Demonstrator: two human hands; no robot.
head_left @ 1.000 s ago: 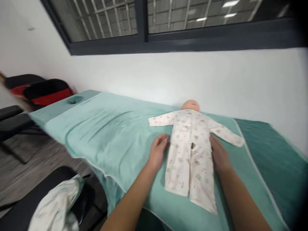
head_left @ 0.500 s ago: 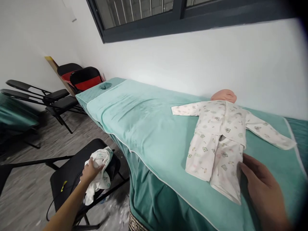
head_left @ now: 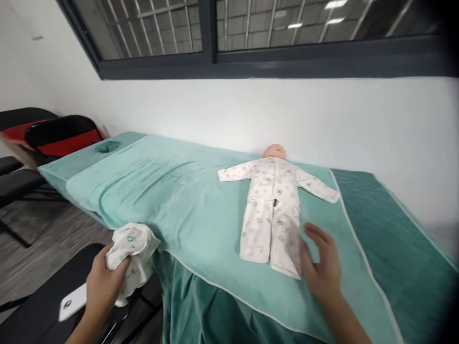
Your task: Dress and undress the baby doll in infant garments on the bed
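A baby doll (head_left: 274,152) lies on its back on the teal towel (head_left: 186,200), dressed in a white printed top and trousers (head_left: 271,210). My right hand (head_left: 321,265) hovers open beside the trouser legs, fingers spread, close to the cloth. Down at the left, my left hand (head_left: 102,286) is closed on a bunched white printed baby garment (head_left: 132,251), held up over the black chair seat near the bed's front edge.
The bed (head_left: 394,229) has a darker teal cover and runs along a white wall under a dark-framed window. A black chair (head_left: 32,315) with a white flat object (head_left: 71,302) stands at the lower left. Red and black folding chairs (head_left: 60,136) stand at the far left.
My left hand has lifted the bunched garment off the chair toward the bed. The view has swung back to the doll. My right hand stays beside the trouser legs.
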